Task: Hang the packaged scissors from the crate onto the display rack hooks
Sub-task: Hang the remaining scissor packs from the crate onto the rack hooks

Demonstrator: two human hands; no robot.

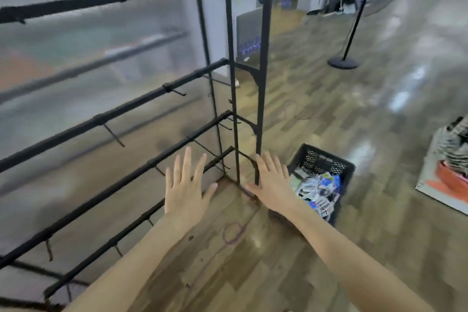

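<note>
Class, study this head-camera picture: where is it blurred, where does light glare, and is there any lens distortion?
Head view: the left side behind the display rack is heavily smeared; glare patches shine on the wooden floor at right; the wide-angle lens bends the rack's bars and uprights; both hands, left hand and right hand, and the crate of packaged scissors look fairly sharp.

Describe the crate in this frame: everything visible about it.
The crate is black, plastic-looking, with perforated lattice walls and an open top. It stands on the wood-patterned floor just right of the rack foot, seen tilted from above. Inside lies a loose heap of packets, white, blue and black. The right hand overlaps its near left corner in view; contact cannot be told.
</note>
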